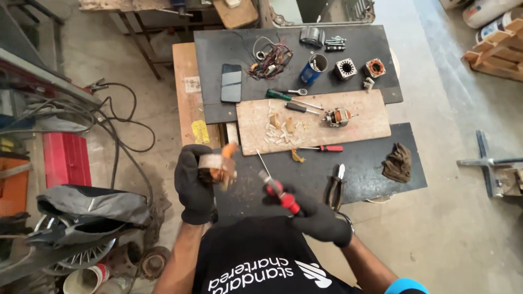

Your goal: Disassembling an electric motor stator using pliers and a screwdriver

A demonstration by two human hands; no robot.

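Observation:
Both hands wear black gloves. My left hand (pixel 195 182) grips a round metal motor part with copper windings (pixel 217 166) over the near left edge of the black bench top (pixel 370 163). My right hand (pixel 316 215) holds a red-handled screwdriver (pixel 275 188), its thin shaft pointing up and left towards the motor part. Black-handled pliers (pixel 334 188) lie just right of my right hand.
A wooden board (pixel 359 128) carries a small motor rotor (pixel 338 116), screwdrivers and white scraps. Farther back lie a phone (pixel 231 83), tangled wires (pixel 269 60), a blue can (pixel 313 68) and stator parts (pixel 345 69). A brown rag (pixel 397 162) sits right. Cables, a red box (pixel 66 158) and wheels crowd the floor left.

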